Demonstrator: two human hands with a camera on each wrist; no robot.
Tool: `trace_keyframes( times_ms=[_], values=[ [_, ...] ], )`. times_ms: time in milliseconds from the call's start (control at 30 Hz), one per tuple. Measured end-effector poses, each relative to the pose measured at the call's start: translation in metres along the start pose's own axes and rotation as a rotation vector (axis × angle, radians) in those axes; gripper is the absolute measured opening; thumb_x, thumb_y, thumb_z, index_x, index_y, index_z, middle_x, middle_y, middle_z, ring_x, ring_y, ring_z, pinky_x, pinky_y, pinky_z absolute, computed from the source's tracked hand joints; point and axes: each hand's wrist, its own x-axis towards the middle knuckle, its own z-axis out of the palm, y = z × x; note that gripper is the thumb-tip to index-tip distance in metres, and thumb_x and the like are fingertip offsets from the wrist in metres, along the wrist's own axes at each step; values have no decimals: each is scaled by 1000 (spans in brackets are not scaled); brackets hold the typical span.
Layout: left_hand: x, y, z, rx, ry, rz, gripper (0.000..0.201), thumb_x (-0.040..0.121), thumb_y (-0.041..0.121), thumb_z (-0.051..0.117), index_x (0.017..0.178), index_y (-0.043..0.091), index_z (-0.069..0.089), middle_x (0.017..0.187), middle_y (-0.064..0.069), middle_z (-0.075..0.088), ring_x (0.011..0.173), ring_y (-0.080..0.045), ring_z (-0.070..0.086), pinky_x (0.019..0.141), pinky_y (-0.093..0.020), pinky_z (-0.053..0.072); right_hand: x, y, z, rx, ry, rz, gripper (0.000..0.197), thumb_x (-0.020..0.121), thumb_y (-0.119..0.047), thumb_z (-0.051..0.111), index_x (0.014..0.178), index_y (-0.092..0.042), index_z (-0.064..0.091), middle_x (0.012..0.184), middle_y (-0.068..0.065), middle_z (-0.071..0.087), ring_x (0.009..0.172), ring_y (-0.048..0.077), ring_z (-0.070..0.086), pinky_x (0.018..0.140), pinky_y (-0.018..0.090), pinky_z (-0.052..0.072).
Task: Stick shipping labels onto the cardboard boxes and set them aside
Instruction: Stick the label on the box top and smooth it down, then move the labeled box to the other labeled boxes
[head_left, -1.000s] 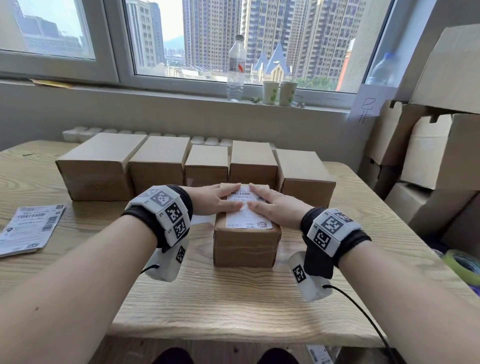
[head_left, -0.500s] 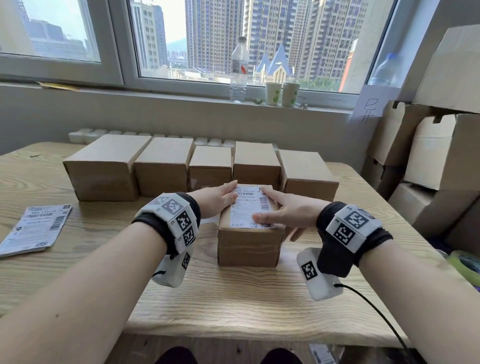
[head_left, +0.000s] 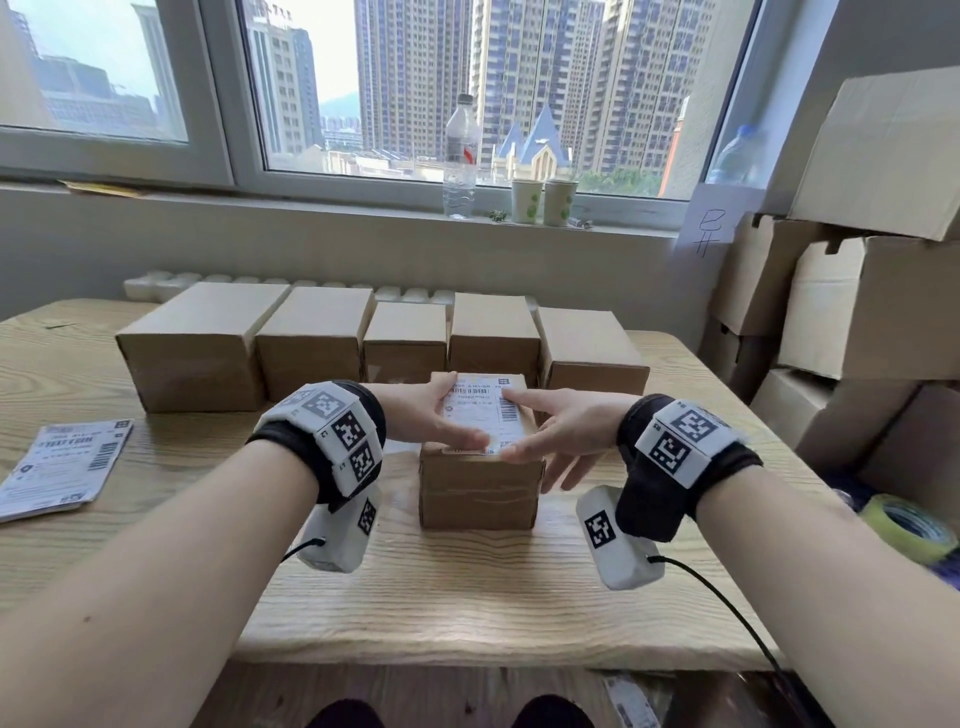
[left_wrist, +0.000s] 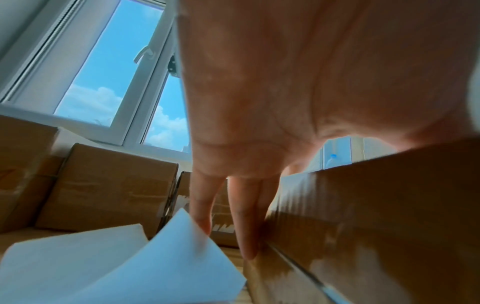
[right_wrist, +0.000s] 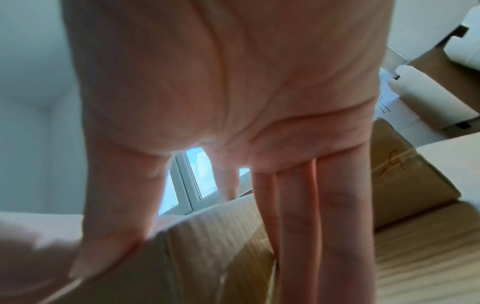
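Note:
A small cardboard box stands at the middle of the wooden table, with a white shipping label on its top. My left hand lies over the box's left edge, thumb along the label's near edge. In the left wrist view its straight fingers run down the left wall of the box. My right hand covers the right edge, thumb on the label's near right corner. In the right wrist view its straight fingers run down the right wall of the box.
Several plain boxes stand in a row just behind. A stack of labels lies at the table's left. A white sheet lies left of the box. A tape roll and large cartons are at the right.
Both hands slid from the far part of the label toward its near edge. The thumbs now almost meet there, and the fingers have dropped down the box's sides.

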Motion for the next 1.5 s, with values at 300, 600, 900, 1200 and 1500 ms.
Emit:
trace_keyframes(
  times_ms=[300, 600, 900, 1200, 1500],
  values=[
    [-14, -12, -2, -115, 113, -41, 86, 76, 54, 64, 144, 14, 30, 131, 1, 55, 110, -11, 53, 97, -24, 40, 0, -2, 11, 104, 171, -16, 54, 97, -20, 50, 145, -23, 25, 107, 11, 64, 84, 27, 67, 77, 39, 58],
    [-41, 40, -36, -442, 489, 158, 56, 87, 23, 64, 139, 22, 42, 96, 4, 65, 80, -11, 65, 65, -23, 58, -20, -18, -17, 116, 564, -229, 71, 88, -22, 63, 145, -40, 25, 128, 5, 57, 90, 21, 67, 77, 40, 59],
    [0, 143, -29, -652, 469, 326, 66, 88, 16, 63, 145, 21, 31, 101, -2, 66, 97, -20, 66, 80, -38, 58, -52, 39, -87, 232, 984, -198, 63, 89, -26, 58, 144, -39, 30, 135, -6, 52, 108, 17, 60, 93, 37, 52],
    [95, 236, 20, -708, 324, 340, 54, 90, 6, 56, 140, 15, 37, 110, -5, 65, 103, -22, 64, 89, -41, 54, -57, 130, -140, 262, 1069, -10, 70, 85, -26, 61, 146, -33, 28, 132, -2, 57, 114, 20, 58, 101, 37, 45],
    [172, 251, 49, -533, 285, 248, 43, 85, 4, 57, 125, 10, 44, 119, -11, 61, 110, -27, 59, 96, -44, 48, -2, 184, -158, 423, 908, 36, 85, 78, -12, 69, 149, -22, 23, 138, -1, 51, 122, 17, 51, 107, 35, 39]
  ],
)
